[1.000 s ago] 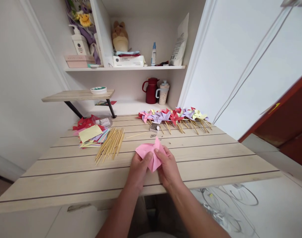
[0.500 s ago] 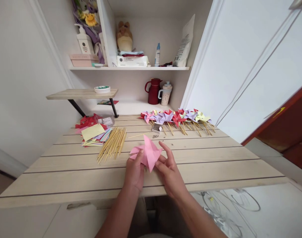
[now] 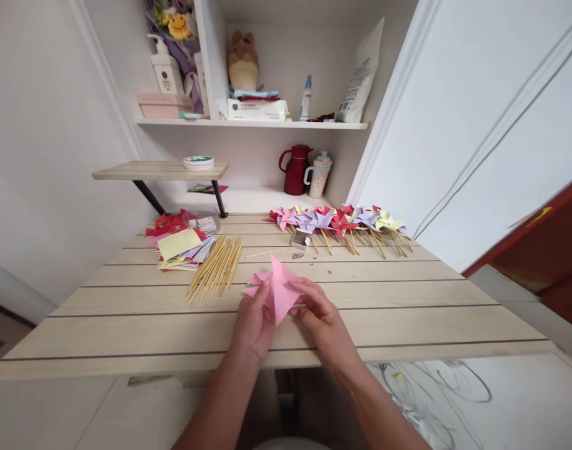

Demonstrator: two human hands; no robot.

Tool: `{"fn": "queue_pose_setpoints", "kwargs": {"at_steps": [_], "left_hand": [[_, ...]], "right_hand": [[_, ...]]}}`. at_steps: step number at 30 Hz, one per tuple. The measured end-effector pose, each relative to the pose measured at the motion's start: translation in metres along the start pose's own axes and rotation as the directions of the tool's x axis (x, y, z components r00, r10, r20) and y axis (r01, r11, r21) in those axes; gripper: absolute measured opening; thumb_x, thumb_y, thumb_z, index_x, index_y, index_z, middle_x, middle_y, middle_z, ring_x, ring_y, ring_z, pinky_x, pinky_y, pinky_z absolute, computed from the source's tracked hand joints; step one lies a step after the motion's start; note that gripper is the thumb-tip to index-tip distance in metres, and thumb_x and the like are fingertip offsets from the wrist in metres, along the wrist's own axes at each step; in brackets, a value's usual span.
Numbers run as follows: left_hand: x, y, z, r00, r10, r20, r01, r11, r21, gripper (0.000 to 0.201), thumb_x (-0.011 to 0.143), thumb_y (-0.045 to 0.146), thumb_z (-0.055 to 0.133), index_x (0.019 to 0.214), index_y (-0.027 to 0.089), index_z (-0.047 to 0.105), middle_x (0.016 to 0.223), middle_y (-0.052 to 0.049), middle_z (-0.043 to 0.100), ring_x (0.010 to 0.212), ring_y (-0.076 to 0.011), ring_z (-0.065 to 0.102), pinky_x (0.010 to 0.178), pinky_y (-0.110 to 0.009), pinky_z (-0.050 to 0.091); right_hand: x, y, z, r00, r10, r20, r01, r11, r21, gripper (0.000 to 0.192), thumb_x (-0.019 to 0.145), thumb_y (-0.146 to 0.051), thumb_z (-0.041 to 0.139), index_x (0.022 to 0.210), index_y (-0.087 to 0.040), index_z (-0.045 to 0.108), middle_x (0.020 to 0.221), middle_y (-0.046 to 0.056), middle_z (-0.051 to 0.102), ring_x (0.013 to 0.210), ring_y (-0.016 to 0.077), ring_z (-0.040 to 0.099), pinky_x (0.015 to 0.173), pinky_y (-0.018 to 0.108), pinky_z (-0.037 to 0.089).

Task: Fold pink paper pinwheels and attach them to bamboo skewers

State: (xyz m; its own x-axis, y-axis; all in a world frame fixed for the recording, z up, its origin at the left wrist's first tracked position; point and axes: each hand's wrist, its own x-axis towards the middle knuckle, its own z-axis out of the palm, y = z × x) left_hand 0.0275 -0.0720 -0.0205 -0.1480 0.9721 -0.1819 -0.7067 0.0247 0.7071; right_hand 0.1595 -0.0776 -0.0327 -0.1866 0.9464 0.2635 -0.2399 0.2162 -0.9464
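A pink paper pinwheel (image 3: 282, 291), with its corners partly folded, is held just above the front half of the table. My left hand (image 3: 254, 319) pinches it from the left, thumb on top and the other fingers hidden beneath. On the right, my right hand (image 3: 319, 315) has its fingers bent around the paper's right edge and touches it. Beyond the paper lie one loose wooden stick (image 3: 265, 253), a small heap of metal pins (image 3: 297, 255) and a small clear box (image 3: 301, 240).
Left of my hands is a pile of wooden sticks (image 3: 215, 267) beside a stack of coloured paper (image 3: 179, 245). Finished pinwheels (image 3: 339, 220) lie in a row at the back right. A red jug (image 3: 296, 170) and a cup (image 3: 319, 176) stand behind them. A small raised shelf (image 3: 159, 170) is at left.
My right hand's fingers have closed in on the paper's right edge; its raised index finger has come down onto it. The view has shifted slightly.
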Motion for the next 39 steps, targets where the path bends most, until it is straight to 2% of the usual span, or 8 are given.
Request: {"fn": "queue_pose_setpoints", "kwargs": {"at_steps": [4,7,11,17,27,32,35,39], "left_hand": [[0.0003,-0.0022,-0.0032,0.998,-0.017,0.055,0.018,1.0,-0.012,0.039,0.075,0.034,0.08,0.107,0.014,0.072,0.11,-0.011,0.075,0.099,-0.0232,0.069,0.086,-0.031,0.052],[0.0,-0.0043,-0.0037,0.992,-0.021,0.124,0.021,1.0,0.003,0.037,0.078,0.032,0.078,0.108,0.012,0.072,0.11,-0.012,0.074,0.1,-0.0225,0.068,0.087,-0.03,0.051],[-0.0009,-0.0051,-0.0019,0.988,0.008,0.156,-0.011,1.0,0.018,0.029,0.077,0.03,0.078,0.1,0.013,0.074,0.101,-0.009,0.075,0.098,-0.0206,0.067,0.09,-0.03,0.049],[-0.0018,-0.0065,0.0011,0.99,0.012,0.138,-0.008,1.0,-0.028,0.022,0.075,0.025,0.08,0.095,0.016,0.075,0.1,-0.006,0.075,0.097,-0.0176,0.065,0.092,-0.029,0.047],[-0.0053,-0.0025,0.0028,0.991,0.019,0.13,-0.014,0.999,-0.036,0.026,0.077,0.03,0.079,0.096,0.013,0.075,0.092,-0.006,0.074,0.083,-0.0147,0.066,0.077,-0.025,0.05],[-0.0086,-0.0027,0.005,0.991,0.008,0.134,-0.007,1.0,-0.014,0.028,0.079,0.03,0.078,0.1,0.012,0.075,0.101,-0.008,0.075,0.088,-0.0155,0.067,0.083,-0.026,0.051],[-0.008,-0.0042,0.0047,0.991,0.018,0.131,-0.017,1.0,-0.008,0.028,0.077,0.028,0.079,0.1,0.012,0.076,0.103,-0.008,0.076,0.093,-0.017,0.068,0.087,-0.026,0.051],[-0.0049,-0.0043,0.0019,0.998,0.014,0.061,-0.011,0.998,-0.063,0.035,0.075,0.028,0.081,0.107,0.014,0.074,0.105,-0.008,0.075,0.095,-0.0184,0.069,0.089,-0.029,0.051]], "right_hand": [[0.0019,0.0009,-0.0016,0.999,-0.047,0.016,0.048,0.994,-0.101,0.032,0.08,-0.019,0.065,0.107,-0.032,0.077,0.126,0.005,0.053,0.116,0.0236,0.052,0.093,0.034,0.045],[0.0038,0.0031,-0.0016,0.997,-0.062,-0.053,0.058,0.996,-0.063,0.019,0.079,-0.023,0.071,0.095,-0.03,0.078,0.112,0.005,0.056,0.112,0.0241,0.054,0.096,0.036,0.043],[0.004,0.0049,-0.0009,0.993,-0.058,-0.1,0.055,0.998,-0.027,0.006,0.079,-0.029,0.076,0.084,-0.027,0.078,0.103,0.004,0.057,0.106,0.0239,0.055,0.095,0.039,0.042],[0.0039,0.0039,0.0016,0.991,-0.048,-0.128,0.044,0.998,-0.035,0.007,0.076,-0.031,0.079,0.078,-0.025,0.076,0.104,0.004,0.057,0.105,0.0237,0.055,0.095,0.038,0.04],[0.007,0.0056,0.0047,0.975,-0.062,-0.214,0.051,0.997,-0.056,0.003,0.077,-0.023,0.072,0.077,-0.024,0.075,0.098,0.003,0.057,0.097,0.0209,0.055,0.086,0.033,0.042],[0.006,0.0073,0.0027,0.979,-0.059,-0.193,0.043,0.996,-0.083,0.016,0.079,-0.016,0.063,0.066,-0.023,0.068,0.08,0.0,0.06,0.081,0.0181,0.055,0.078,0.031,0.041],[0.0054,0.0059,0.0027,0.982,-0.09,-0.167,0.077,0.994,-0.081,0.015,0.081,-0.016,0.063,0.07,-0.024,0.071,0.087,0.002,0.061,0.09,0.0195,0.057,0.084,0.033,0.042],[0.0041,0.0035,0.0024,0.99,-0.11,-0.093,0.1,0.99,-0.101,0.015,0.08,-0.019,0.067,0.086,-0.028,0.077,0.107,0.005,0.056,0.108,0.0219,0.055,0.091,0.034,0.044]]}}
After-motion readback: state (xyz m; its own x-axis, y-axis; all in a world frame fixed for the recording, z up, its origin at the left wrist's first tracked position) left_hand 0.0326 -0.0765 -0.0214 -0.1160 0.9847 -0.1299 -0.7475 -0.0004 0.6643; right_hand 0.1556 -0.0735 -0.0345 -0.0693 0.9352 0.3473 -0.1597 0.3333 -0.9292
